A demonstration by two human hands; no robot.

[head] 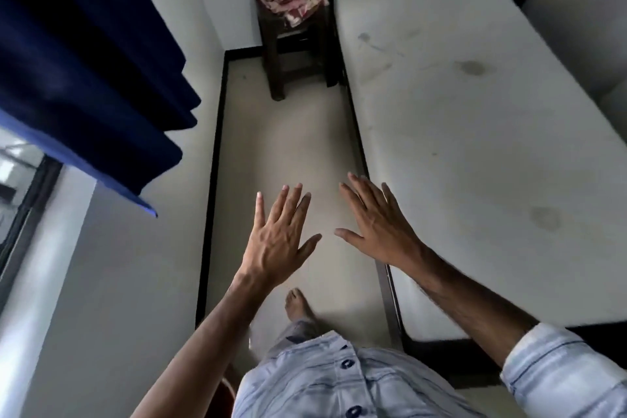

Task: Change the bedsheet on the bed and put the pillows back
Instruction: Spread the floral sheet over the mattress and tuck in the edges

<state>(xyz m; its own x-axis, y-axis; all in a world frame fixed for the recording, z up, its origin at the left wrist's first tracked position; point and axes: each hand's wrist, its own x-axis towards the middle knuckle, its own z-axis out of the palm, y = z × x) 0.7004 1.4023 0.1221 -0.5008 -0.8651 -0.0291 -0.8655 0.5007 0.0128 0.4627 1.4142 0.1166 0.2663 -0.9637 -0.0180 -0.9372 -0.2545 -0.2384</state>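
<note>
- Left hand [276,234] and right hand [380,226]: fingers spread flat, holding nothing, above floor [288,146].
- Bare mattress [475,132] just right of right hand.
- Folded sheet [291,0] on stool [295,44], well apart.

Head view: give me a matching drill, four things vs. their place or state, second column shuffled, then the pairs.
Things:
1. folded floral cloth
2. mattress
3. curtain
4. hands: left hand, right hand

Place or state:
A. bare, stained, no sheet on it
B. dark blue, hanging at the left by the window
C. on the dark wooden stool in the far corner
D. open, fingers spread, holding nothing

Pairs: 1-C, 2-A, 3-B, 4-D
</note>
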